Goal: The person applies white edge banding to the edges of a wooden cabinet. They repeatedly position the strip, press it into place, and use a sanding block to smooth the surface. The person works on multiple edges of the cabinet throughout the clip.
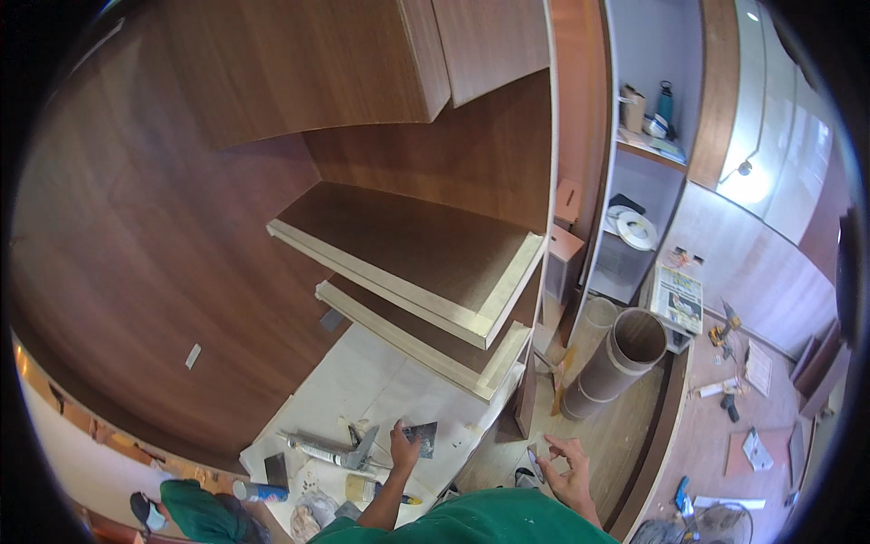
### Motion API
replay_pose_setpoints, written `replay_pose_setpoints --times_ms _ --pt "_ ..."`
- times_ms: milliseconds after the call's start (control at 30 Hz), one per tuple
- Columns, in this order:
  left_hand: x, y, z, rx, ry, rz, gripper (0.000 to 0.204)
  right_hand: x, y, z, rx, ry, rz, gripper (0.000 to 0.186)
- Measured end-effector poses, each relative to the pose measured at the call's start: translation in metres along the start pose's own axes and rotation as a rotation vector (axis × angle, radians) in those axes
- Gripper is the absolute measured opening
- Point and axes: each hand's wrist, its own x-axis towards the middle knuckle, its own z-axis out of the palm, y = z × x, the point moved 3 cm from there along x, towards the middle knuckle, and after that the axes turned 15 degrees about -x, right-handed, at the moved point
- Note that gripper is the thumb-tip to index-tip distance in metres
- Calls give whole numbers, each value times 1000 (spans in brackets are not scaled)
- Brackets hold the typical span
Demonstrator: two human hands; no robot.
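At the paper-covered worktop (pixel 381 381), my left hand (pixel 403 451) has its fingers closed on the edge of a dark, flat square piece (pixel 422 438). My right hand (pixel 571 471) is held up farther right, with thumb and fingers around a small thin piece (pixel 536 466) whose kind is unclear. Left of my left hand lie a caulking gun (pixel 319 451), a wide-bladed scraper (pixel 364 446) and a flat brush (pixel 362 489). Above the worktop, two brown shelves (pixel 408 240) carry pale edge strips.
A tall brown cylinder (pixel 603 376) stands right of the shelves. A drill (pixel 722 334) and other tools lie on the right-hand surface (pixel 707 426). Crumpled plastic (pixel 313 510) and a blue can (pixel 260 491) are at lower left, near another person (pixel 195 508) in green.
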Motion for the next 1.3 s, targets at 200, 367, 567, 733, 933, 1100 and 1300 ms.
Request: replay_pose_setpoints --times_ms 200,367,567,733,933,1100,1300 --pt "-6 63 3 163 229 267 60 39 10 -28 36 -76 -145 47" --pt "-19 204 4 -498 -94 219 41 63 11 -38 101 -152 -255 48" --pt "-77 366 0 -628 -518 394 37 78 2 -52 248 -273 -293 50" --pt "-95 416 5 -572 -665 464 37 79 12 -63 355 -265 -377 49" --pt "-109 439 25 -564 -776 388 24 73 30 -74 384 -249 -364 49" --pt "-123 447 35 -536 -657 504 11 69 40 -81 376 -253 -355 52" --pt "-141 471 26 -262 -425 888 14 63 41 -83 186 -126 -546 63"
